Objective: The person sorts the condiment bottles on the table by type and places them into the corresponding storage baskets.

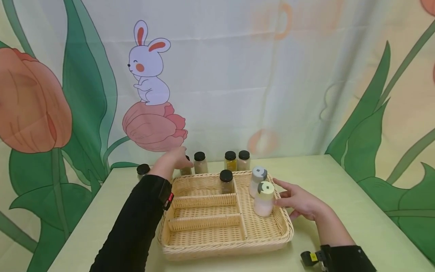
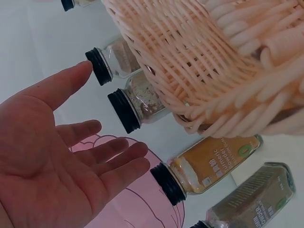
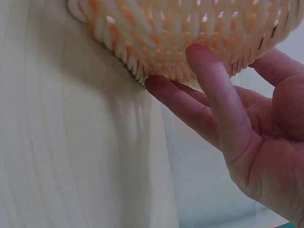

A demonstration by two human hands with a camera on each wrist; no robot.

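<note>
My left hand [image 1: 175, 158] reaches over the basket's back left corner, fingers extended around a black-lidded spice jar [image 1: 185, 170]. In the left wrist view its thumb tip lies right at a black lid [image 2: 99, 66], with a second jar [image 2: 142, 99] beside that one. The right hand [image 1: 300, 200] rests against the right side of the wicker basket [image 1: 225, 247], fingertips on the outer weave. Two pale-lidded shakers [image 1: 263, 204] stand in the basket's long right compartment. A black-lidded jar [image 1: 226, 183] stands in the back left compartment.
Behind the basket stand a clear jar [image 1: 200, 164], a yellow-filled jar [image 1: 230, 162] and another black-lidded jar [image 1: 243, 161]. One more jar [image 1: 143, 170] is left of the left forearm. A printed curtain [image 1: 221, 75] hangs behind the table [image 1: 340, 181].
</note>
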